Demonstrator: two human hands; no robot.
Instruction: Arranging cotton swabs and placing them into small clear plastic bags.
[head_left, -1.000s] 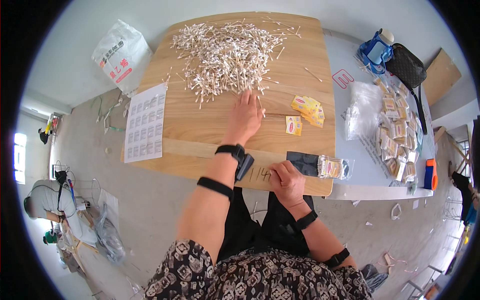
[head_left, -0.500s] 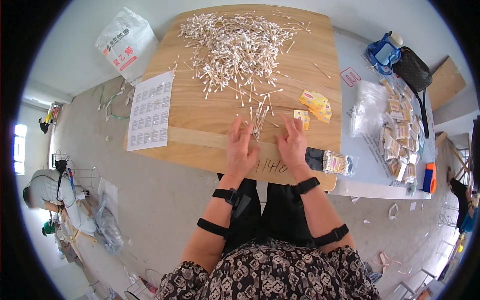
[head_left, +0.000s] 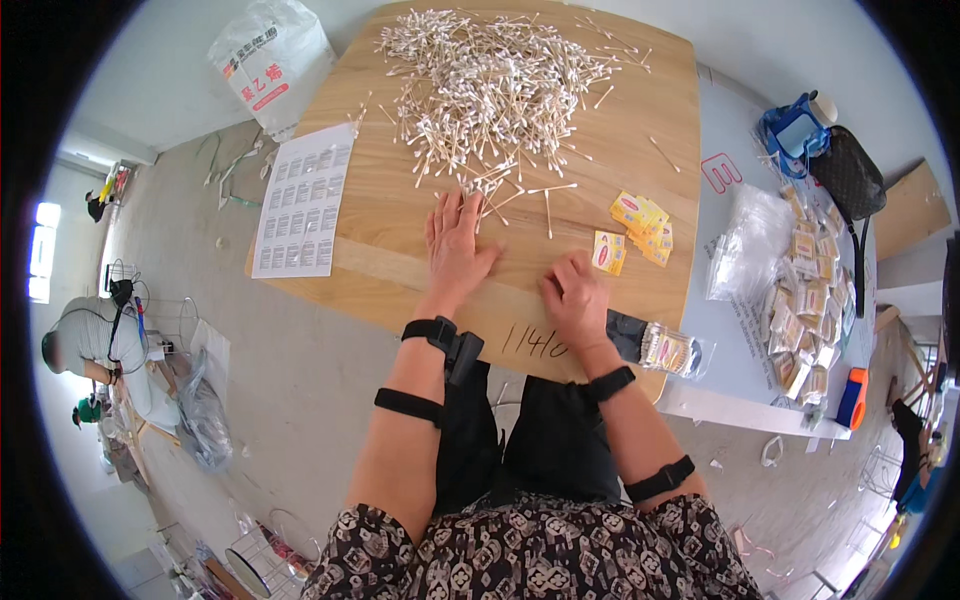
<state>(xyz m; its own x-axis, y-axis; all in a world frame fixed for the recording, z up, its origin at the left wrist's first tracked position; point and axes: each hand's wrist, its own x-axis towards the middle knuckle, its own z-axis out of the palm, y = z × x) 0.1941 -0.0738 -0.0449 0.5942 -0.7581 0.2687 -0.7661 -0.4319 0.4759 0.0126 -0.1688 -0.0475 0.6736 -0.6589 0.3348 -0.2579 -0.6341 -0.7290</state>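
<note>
A big pile of cotton swabs (head_left: 490, 85) lies on the far half of a wooden table (head_left: 400, 215). A few loose swabs trail down from the pile toward the person.

The left hand (head_left: 455, 245) lies flat on the wood with its fingers spread out. Its fingertips touch the loose swabs at the near edge of the pile. The right hand (head_left: 575, 295) rests on the table near the front edge. Its fingers are curled in, and I cannot tell if it holds anything.

Bare wood shows between the two hands, and more bare wood runs along the front edge. Some small yellow packets (head_left: 640, 215) lie just past the right hand, toward the right side of the table. A clear bag with a black top (head_left: 660, 345) lies at the front right corner, close to the right wrist.

A white sheet of paper (head_left: 300, 200) lies along the left edge of the table, well apart from the left hand. A white plastic bag (head_left: 270, 60) sits past the far left corner.
</note>
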